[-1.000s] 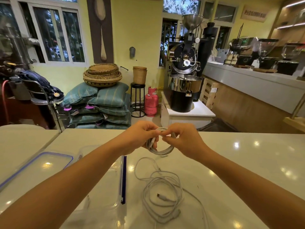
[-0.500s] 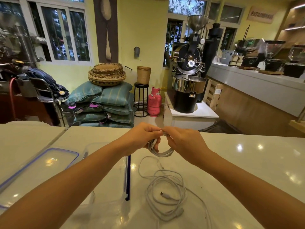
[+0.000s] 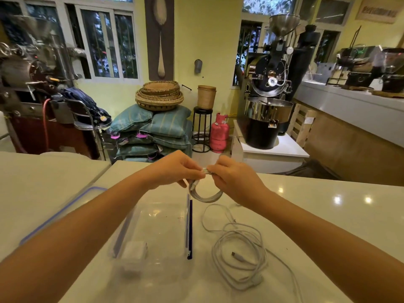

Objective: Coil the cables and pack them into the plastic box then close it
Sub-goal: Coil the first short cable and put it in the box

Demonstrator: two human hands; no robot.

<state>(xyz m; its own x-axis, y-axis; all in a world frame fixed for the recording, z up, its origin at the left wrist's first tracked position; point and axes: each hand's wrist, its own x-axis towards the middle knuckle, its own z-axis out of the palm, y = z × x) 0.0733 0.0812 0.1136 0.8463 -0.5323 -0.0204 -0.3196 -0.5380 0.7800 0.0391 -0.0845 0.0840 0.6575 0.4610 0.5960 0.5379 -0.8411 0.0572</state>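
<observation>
I see my left grip (image 3: 175, 169) and right grip (image 3: 234, 182) both pinching the coiled cable (image 3: 207, 196) at its top, with the plastic box (image 3: 153, 226) below them.

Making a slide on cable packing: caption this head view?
Left hand and right hand pinch a coiled cable above the counter; open plastic box and loose cable lie on it.
</observation>
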